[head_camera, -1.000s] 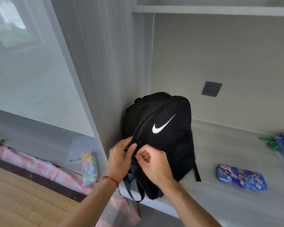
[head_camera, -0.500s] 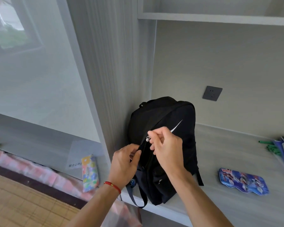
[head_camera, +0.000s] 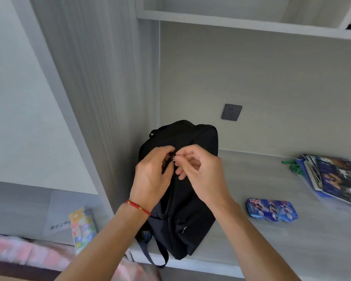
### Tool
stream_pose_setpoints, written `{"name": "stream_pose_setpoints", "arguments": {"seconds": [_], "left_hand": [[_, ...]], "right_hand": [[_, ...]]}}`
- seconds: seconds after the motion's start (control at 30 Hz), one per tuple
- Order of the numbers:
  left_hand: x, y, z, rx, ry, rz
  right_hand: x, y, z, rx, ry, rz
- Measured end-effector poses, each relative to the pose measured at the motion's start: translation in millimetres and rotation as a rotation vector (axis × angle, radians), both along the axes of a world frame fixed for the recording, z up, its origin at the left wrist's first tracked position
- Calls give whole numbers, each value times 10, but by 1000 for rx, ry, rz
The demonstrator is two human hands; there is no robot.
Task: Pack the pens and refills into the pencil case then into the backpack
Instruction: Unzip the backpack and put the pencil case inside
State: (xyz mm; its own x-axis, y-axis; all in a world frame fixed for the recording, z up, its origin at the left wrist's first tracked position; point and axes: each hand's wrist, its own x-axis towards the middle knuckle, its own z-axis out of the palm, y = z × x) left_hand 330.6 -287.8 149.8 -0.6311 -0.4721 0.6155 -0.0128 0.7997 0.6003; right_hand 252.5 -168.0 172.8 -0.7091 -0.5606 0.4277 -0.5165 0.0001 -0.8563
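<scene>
Backpack [head_camera: 190, 199]: we see it upright on the worktop [head_camera: 251, 240], at the left end, against the side panel.
Right hand [head_camera: 201, 175]: we pinch the metal zip pull [head_camera: 173, 158] near the backpack's top.
Left hand [head_camera: 152, 175]: we clutch the fabric just beside the pull, at its 9 o'clock.
Pencil case [head_camera: 272, 209]: flat on the worktop at the backpack's 3 o'clock, apart from it.
Books [head_camera: 336, 177]: at the case's 1 o'clock.

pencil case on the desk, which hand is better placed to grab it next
Right. The right hand is on the side of the backpack nearest the pencil case. The left hand sits on the far side and would have to cross over.
</scene>
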Motion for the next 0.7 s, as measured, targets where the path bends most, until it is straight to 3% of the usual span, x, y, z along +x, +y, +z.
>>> {"name": "stream_pose_setpoints", "arguments": {"seconds": [0.2,0.43,0.7], "left_hand": [[-44,80,59,2,-14,19],[-26,11,159,-89,-112,136],[-785,62,460,-300,-184,118]], "right_hand": [[-402,11,67,64,160,-158],[-1299,87,52,86,-100,-336],[-1525,137,-60,2,-285,-140]]}}
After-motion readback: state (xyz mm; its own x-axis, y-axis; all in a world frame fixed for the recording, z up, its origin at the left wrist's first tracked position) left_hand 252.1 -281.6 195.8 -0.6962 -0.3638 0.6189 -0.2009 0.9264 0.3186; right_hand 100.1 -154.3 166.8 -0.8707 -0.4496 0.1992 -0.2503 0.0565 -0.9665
